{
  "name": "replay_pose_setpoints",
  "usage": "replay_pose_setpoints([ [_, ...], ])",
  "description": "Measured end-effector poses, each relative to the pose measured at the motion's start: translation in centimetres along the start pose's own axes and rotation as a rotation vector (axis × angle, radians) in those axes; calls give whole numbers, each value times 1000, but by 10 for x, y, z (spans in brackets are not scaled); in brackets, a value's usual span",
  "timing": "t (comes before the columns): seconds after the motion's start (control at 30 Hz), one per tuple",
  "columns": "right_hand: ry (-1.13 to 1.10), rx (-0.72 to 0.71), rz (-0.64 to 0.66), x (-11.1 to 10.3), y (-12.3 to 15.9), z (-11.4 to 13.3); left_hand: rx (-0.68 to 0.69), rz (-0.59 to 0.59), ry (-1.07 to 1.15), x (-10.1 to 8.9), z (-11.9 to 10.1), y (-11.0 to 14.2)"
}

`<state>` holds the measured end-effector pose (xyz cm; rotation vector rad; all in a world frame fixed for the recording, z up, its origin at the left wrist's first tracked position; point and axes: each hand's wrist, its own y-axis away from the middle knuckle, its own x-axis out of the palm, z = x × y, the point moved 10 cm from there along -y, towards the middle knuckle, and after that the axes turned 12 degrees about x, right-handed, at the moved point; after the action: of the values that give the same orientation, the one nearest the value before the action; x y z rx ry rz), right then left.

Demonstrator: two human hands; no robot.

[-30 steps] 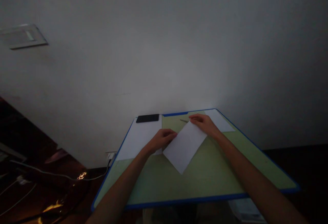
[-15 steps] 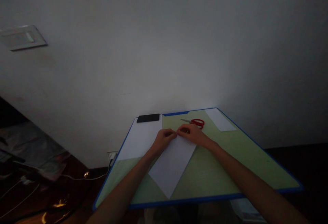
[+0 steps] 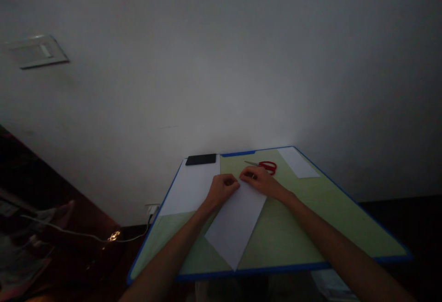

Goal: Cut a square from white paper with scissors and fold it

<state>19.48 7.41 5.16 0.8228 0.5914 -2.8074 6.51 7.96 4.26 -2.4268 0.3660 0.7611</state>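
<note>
A white sheet of paper lies slantwise on the green tabletop, one corner pointing to the front edge. At its far end my left hand is closed, thumb and forefinger pinching the paper's edge. Just to the right, my right hand pinches the same end, its fingertips a small gap from the left ones. Red-handled scissors lie right behind my right hand, blades pointing left. The exact grip at the fingertips is too small and dark to make out fully.
The green table has a blue rim and stands against a grey wall. A black flat object rests on another white sheet at back left. A white paper strip lies at back right. A cable runs at left.
My fingertips have moved slightly apart at the paper's far end. The near end of the paper has shifted a little to the right. The view has also moved slightly.
</note>
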Motion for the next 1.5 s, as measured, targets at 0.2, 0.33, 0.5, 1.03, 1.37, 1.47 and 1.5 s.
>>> replay_pose_setpoints([
  [0.2, -13, 65, -160, -30, -4, -17, -7, 15, 3, -1, 0, 0],
  [0.33, -9, 124, -239, -57, -5, -32, -12, 38, -12, 0, 0, 0],
  [0.5, 2, 197, -369, -91, -1, -56, 2, 54, -39, 0, 0, 0],
  [1.03, -477, 505, -700, -157, 32, -147, -22, -145, -47, -18, 21, -1],
  [1.37, -682, 541, -395, -96, 13, -124, -284, -314, 530, -11, 55, 4],
  [1.47, -625, 557, -344, -87, 12, -123, -316, -290, 635, -5, 59, 4],
  [1.5, -601, 560, -331, -85, 12, -122, -309, -293, 626, -6, 60, 4],
])
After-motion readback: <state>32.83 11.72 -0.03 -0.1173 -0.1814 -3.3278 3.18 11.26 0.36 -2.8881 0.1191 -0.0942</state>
